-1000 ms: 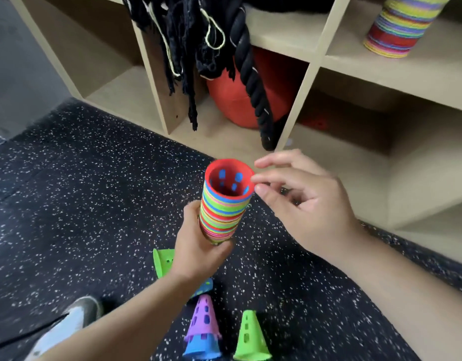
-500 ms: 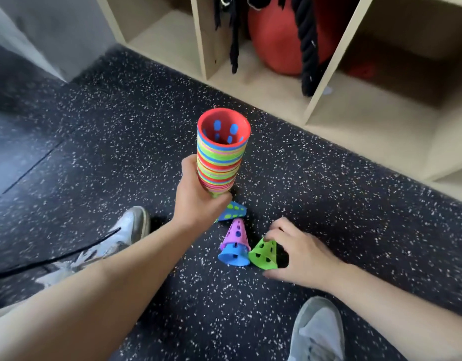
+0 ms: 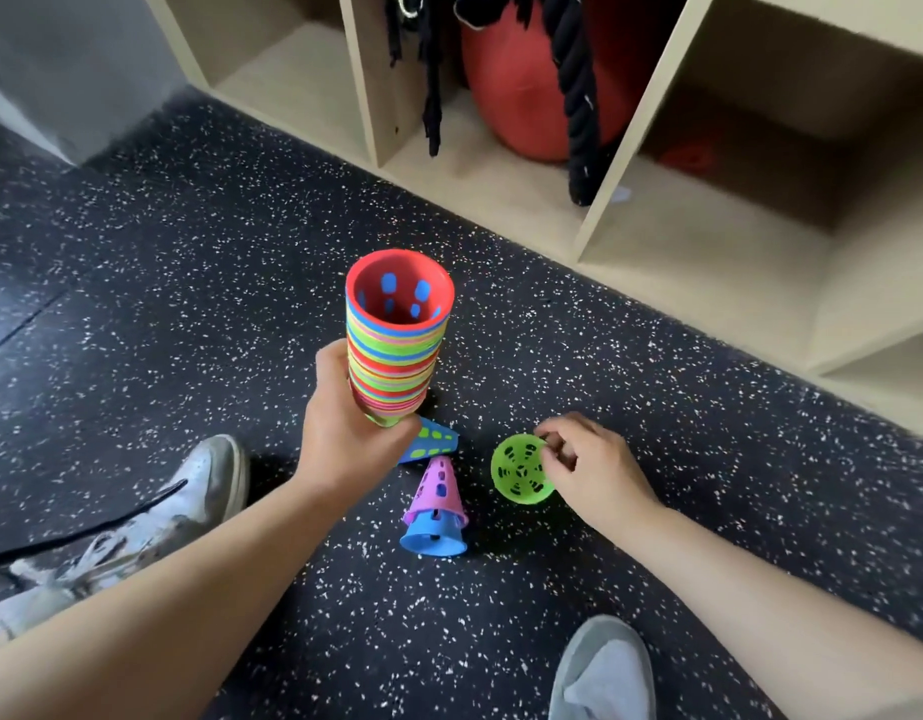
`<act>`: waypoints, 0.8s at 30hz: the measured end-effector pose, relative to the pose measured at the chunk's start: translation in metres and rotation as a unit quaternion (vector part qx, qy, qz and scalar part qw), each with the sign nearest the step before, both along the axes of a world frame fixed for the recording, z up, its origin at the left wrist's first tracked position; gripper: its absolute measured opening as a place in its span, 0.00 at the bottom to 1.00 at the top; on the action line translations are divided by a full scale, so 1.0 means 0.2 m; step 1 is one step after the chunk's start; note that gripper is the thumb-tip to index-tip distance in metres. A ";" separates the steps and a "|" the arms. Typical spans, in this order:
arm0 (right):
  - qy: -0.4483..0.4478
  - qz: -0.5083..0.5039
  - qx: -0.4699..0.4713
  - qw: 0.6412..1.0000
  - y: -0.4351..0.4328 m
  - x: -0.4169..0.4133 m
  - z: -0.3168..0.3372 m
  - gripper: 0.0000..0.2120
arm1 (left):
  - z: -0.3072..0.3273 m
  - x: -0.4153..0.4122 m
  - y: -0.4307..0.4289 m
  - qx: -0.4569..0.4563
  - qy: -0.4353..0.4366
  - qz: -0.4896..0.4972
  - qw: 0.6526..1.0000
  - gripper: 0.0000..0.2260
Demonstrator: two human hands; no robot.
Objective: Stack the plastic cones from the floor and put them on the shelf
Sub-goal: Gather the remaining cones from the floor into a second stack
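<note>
Multicoloured cone stack mouth-up, green cone tipped — mouth showing, purple-on-blue pair standing

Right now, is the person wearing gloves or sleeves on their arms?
No. The left hand and right hand are bare, with no gloves, rings or watch showing. The left forearm and right forearm are uncovered too, with no sleeve on them.

One wide-angle view from the person's head, tipped forward and down. The left hand and right hand sit close under the lens at mid-frame, with speckled floor around them and shelf bays just beyond.
</note>
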State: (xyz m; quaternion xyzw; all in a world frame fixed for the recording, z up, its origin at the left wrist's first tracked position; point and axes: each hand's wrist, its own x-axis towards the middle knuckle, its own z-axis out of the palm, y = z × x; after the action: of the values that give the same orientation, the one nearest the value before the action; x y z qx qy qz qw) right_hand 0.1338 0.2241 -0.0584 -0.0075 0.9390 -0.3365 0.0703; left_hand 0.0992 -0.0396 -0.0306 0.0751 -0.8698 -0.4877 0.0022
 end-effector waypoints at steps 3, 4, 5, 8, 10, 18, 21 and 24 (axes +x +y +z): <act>0.044 -0.120 -0.093 0.987 0.01 -0.06 0.16 0.10 | -0.01 -0.01 0.03 0.001 -0.002 -0.010 1.000 0.33; 0.056 -0.168 -0.144 0.974 0.01 -0.08 0.25 0.10 | -0.02 0.00 0.05 0.002 -0.005 -0.013 1.000 0.33; 0.072 -0.207 -0.199 0.955 0.00 -0.11 0.36 0.08 | -0.02 0.00 0.05 0.002 -0.006 -0.017 1.000 0.33; 0.157 -0.230 -0.316 0.907 -0.01 -0.20 0.72 0.07 | -0.02 0.01 0.08 0.010 -0.010 -0.026 1.000 0.32; 0.186 -0.196 -0.386 0.882 -0.05 -0.25 0.90 0.07 | -0.01 0.01 0.11 0.017 -0.005 -0.033 0.999 0.32; 0.033 -0.104 -0.388 0.915 -0.22 -0.35 0.84 0.06 | 0.03 0.00 0.10 0.016 0.026 -0.026 0.999 0.31; 0.016 -0.152 -0.339 0.928 -0.22 -0.34 0.66 0.05 | 0.03 -0.01 0.02 0.011 0.030 -0.002 0.999 0.31; -0.027 -0.035 -0.162 0.986 -0.26 -0.32 0.37 0.09 | 0.01 -0.03 -0.07 -0.001 0.034 0.029 0.999 0.31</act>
State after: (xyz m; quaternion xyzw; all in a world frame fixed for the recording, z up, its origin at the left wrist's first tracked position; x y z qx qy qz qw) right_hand 0.0703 0.1715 0.0165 0.0230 0.8695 -0.4866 0.0813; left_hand 0.0937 -0.0543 -0.0280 0.0835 -0.8672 -0.4886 0.0463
